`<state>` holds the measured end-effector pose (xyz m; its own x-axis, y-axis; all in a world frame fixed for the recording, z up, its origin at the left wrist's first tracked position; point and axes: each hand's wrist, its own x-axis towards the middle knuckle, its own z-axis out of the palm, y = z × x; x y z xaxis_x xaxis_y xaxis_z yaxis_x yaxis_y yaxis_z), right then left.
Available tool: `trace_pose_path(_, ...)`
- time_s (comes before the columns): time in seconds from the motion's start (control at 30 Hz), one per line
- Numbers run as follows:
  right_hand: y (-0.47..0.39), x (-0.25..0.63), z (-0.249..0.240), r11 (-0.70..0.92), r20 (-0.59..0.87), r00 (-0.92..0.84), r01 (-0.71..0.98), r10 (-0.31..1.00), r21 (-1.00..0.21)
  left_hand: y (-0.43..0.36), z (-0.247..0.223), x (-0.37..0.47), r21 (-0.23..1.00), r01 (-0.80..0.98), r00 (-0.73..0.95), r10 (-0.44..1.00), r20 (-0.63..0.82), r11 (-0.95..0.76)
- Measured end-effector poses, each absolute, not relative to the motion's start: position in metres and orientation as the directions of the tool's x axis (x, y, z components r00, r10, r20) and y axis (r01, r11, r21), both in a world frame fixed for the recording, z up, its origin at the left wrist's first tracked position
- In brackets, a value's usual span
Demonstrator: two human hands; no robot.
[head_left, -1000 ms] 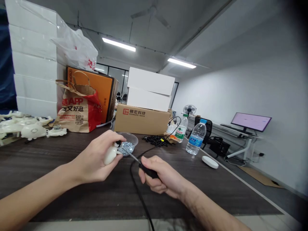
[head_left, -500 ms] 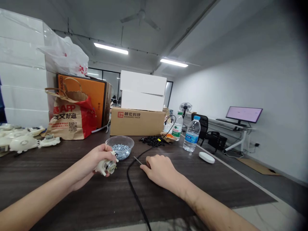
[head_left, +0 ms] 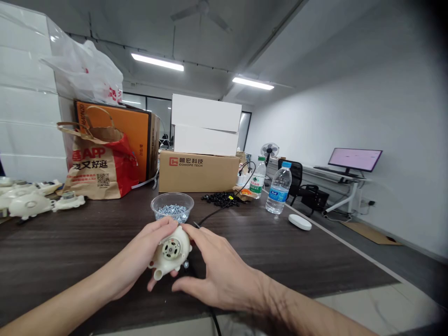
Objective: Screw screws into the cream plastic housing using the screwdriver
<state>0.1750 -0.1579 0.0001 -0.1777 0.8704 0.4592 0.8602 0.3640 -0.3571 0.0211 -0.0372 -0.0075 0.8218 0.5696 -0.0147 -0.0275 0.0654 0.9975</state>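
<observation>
Having left the screwdriver, right hand (head_left: 217,273) is now joining left hand (head_left: 145,261); both are gripping the pump housing (head_left: 171,252) at lower centre, before the screw bowl (head_left: 172,207).

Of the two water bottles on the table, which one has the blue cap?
The nearer, larger water bottle with the blue label has it; the smaller bottle behind has a green label and a lighter cap.
</observation>
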Motion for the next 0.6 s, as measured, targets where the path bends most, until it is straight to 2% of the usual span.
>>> trace_pose_path(0.23, -0.163, 0.174, -0.008, 0.421, 0.469, -0.238, 0.843, 0.851, -0.336, -0.04, -0.005, 0.017, 0.991, -0.114, 0.819, 0.571, 0.055, 0.069)
trace_pose_path(0.43, -0.158, 0.186, -0.011, 0.49, 0.469, -0.329, 0.827, 0.82, -0.276, -0.04, 0.0, 0.013, 0.991, -0.077, 0.864, 0.504, 0.011, 0.111)
trace_pose_path(0.53, -0.156, 0.19, -0.01, 0.449, 0.495, -0.296, 0.865, 0.817, -0.223, -0.032, 0.003, 0.017, 0.968, -0.132, 0.837, 0.547, -0.006, 0.212)
trace_pose_path(0.6, -0.153, 0.194, -0.011, 0.39, 0.571, -0.228, 0.904, 0.789, -0.178, -0.012, 0.012, 0.018, 0.947, -0.209, 0.773, 0.635, 0.008, 0.243)
